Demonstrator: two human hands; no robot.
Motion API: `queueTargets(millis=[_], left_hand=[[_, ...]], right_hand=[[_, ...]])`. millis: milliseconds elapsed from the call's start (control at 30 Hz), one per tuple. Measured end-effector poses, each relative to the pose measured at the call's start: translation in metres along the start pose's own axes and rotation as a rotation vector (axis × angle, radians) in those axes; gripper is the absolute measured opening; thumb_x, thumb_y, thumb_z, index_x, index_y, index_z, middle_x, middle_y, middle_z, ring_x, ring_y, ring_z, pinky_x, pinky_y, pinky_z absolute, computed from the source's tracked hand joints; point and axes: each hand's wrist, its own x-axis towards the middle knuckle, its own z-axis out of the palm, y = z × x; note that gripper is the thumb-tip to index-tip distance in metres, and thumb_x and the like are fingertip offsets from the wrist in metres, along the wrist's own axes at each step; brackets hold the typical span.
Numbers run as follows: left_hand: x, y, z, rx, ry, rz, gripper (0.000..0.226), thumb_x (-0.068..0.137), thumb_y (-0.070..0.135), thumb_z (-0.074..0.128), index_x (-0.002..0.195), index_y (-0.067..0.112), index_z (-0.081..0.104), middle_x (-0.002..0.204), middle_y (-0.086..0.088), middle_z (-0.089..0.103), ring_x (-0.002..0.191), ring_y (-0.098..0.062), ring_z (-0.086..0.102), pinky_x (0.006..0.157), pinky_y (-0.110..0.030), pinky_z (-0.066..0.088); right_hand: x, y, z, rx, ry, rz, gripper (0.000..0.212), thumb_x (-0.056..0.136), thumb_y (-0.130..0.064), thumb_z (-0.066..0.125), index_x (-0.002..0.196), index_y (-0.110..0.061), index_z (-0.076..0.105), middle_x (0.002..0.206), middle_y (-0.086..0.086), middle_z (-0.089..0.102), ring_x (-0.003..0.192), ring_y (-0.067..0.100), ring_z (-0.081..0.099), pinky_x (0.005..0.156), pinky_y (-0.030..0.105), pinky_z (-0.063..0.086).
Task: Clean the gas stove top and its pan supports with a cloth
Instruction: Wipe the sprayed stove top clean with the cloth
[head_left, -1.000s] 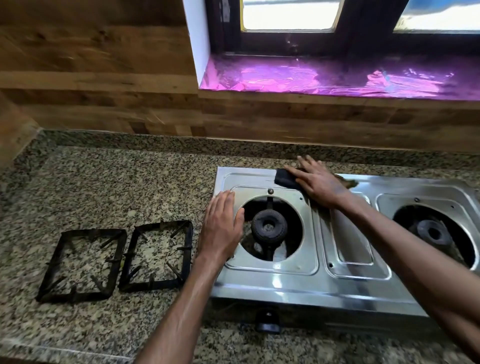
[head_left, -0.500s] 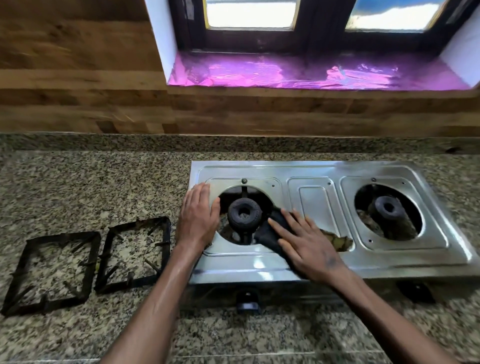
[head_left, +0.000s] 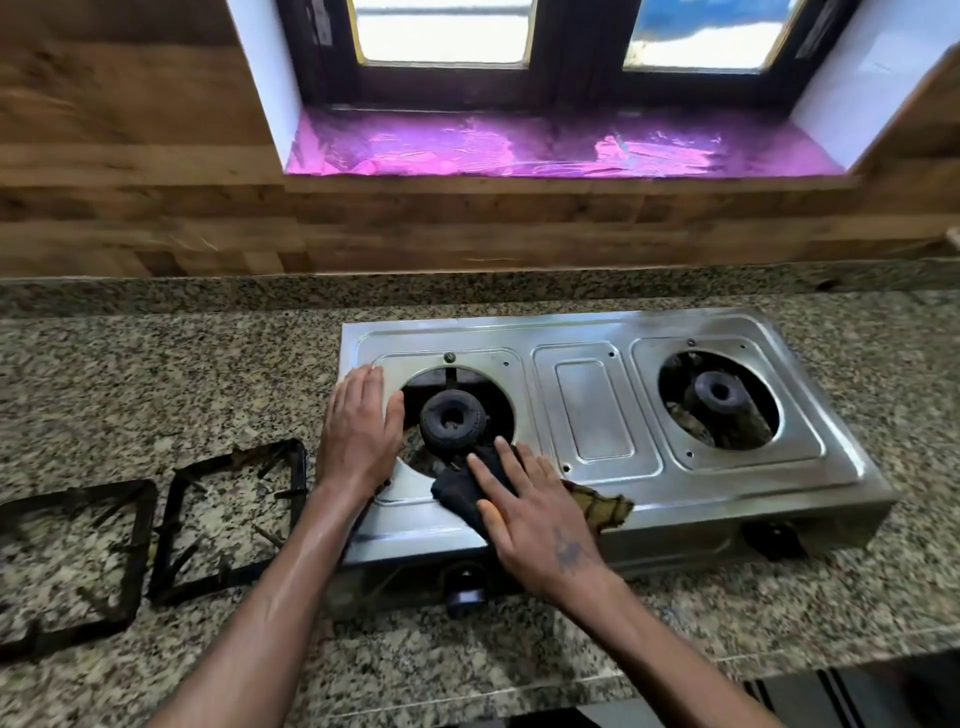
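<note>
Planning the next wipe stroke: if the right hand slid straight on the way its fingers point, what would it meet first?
Probably the left burner. The right hand lies flat on the cloth, fingers aimed up-left at the burner opening, whose rim the cloth already overlaps. Depth is unclear.

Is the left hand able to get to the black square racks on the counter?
Probably yes. The left hand lies flat on the stove top, and the nearer pan support sits just beside it on the counter, with nothing between.

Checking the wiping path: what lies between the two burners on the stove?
Head view: only a bare raised steel panel lies between the left burner and right burner.
</note>
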Motion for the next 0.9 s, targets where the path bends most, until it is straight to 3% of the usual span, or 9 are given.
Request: queueTargets(millis=[133, 300, 400, 467, 567, 667, 767, 900], left_hand=[[0.001, 0.003, -0.011, -0.255, 0.03, -0.034, 0.054, 0.097, 0.044, 0.037, 0.138, 0.011, 0.048, 0.14, -0.007, 0.052, 0.128, -0.02, 0.047, 0.108, -0.038, 0.039], [-0.009, -0.005, -0.033, -0.553, 0.038, -0.098, 0.053, 0.1, 0.045, 0.031, 0.143, 0.017, 0.045, 0.147, -0.002, 0.046, 0.132, -0.007, 0.04, 0.11, -0.029, 0.032], [-0.025, -0.011, -0.04, -0.67, 0.088, -0.209, 0.059, 0.098, 0.051, 0.025, 0.142, 0.016, 0.047, 0.143, -0.003, 0.051, 0.132, -0.011, 0.045, 0.112, -0.036, 0.037], [-0.038, -0.015, -0.046, -0.736, 0.123, -0.27, 0.061, 0.097, 0.052, 0.025, 0.141, 0.017, 0.048, 0.142, -0.003, 0.052, 0.13, -0.01, 0.048, 0.109, -0.028, 0.039], [-0.053, -0.02, -0.057, -0.707, 0.177, -0.306, 0.06, 0.098, 0.048, 0.023, 0.142, 0.015, 0.047, 0.144, -0.002, 0.05, 0.128, -0.003, 0.044, 0.099, -0.007, 0.032], [-0.059, -0.025, -0.067, -0.63, 0.216, -0.3, 0.06, 0.099, 0.045, 0.022, 0.142, 0.013, 0.048, 0.142, -0.003, 0.051, 0.122, 0.003, 0.043, 0.09, 0.004, 0.027], [-0.057, -0.027, -0.071, -0.595, 0.224, -0.278, 0.059, 0.099, 0.043, 0.022, 0.141, 0.011, 0.048, 0.143, -0.005, 0.051, 0.124, -0.001, 0.043, 0.091, 0.004, 0.027], [-0.05, -0.025, -0.066, -0.534, 0.197, -0.237, 0.057, 0.099, 0.042, 0.024, 0.14, 0.011, 0.049, 0.142, -0.006, 0.051, 0.129, -0.012, 0.046, 0.096, -0.003, 0.028]], right_hand=[[-0.02, -0.018, 0.011, -0.012, 0.032, -0.068, 0.059, 0.1, -0.046, 0.031, 0.156, -0.03, 0.027, 0.164, 0.01, 0.024, 0.151, 0.03, 0.023, 0.123, 0.045, 0.018], [0.002, -0.058, 0.024, 0.025, -0.013, -0.246, 0.059, 0.103, -0.05, 0.023, 0.158, -0.032, 0.017, 0.166, 0.008, 0.013, 0.154, 0.028, 0.01, 0.122, 0.042, 0.002], [0.037, -0.091, 0.022, 0.076, -0.051, -0.231, 0.063, 0.1, -0.053, 0.014, 0.159, -0.03, 0.015, 0.167, 0.008, 0.008, 0.154, 0.027, 0.003, 0.124, 0.039, -0.005], [0.065, -0.104, 0.025, 0.082, -0.043, -0.196, 0.063, 0.1, -0.05, 0.015, 0.159, -0.028, 0.012, 0.167, 0.01, 0.004, 0.154, 0.028, 0.001, 0.123, 0.041, -0.004], [0.12, -0.112, 0.027, 0.108, -0.036, -0.104, 0.06, 0.104, -0.045, 0.022, 0.159, -0.024, 0.01, 0.167, 0.014, 0.001, 0.153, 0.033, 0.0, 0.124, 0.045, 0.001], [0.163, -0.115, 0.021, 0.13, -0.019, -0.038, 0.06, 0.105, -0.043, 0.026, 0.16, -0.022, 0.011, 0.166, 0.017, 0.004, 0.153, 0.033, 0.0, 0.124, 0.044, -0.001], [0.174, -0.121, 0.014, 0.12, -0.029, -0.024, 0.06, 0.106, -0.042, 0.025, 0.16, -0.021, 0.01, 0.166, 0.017, 0.003, 0.153, 0.031, -0.001, 0.124, 0.043, -0.003], [0.124, -0.114, 0.016, 0.135, -0.073, -0.169, 0.066, 0.099, -0.052, 0.015, 0.159, -0.024, 0.019, 0.166, 0.015, 0.011, 0.153, 0.031, 0.005, 0.125, 0.043, 0.005]])
